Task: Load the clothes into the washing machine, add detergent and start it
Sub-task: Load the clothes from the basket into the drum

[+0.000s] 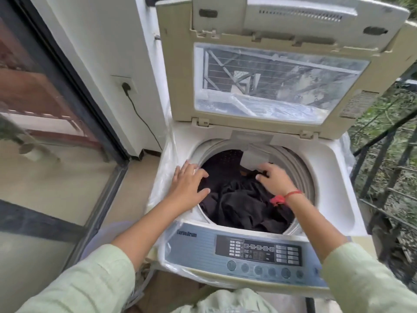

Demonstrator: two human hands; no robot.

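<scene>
Head view shows the dark clothes heaped in the drum just below both hands, the right hand nearer and gripping them, the left hand flat with spread fingers on the rim.

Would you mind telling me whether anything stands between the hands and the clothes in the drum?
Nothing visible does: the lid is raised, the right hand is on the dark clothes and the left hand rests at the drum's rim.
</scene>
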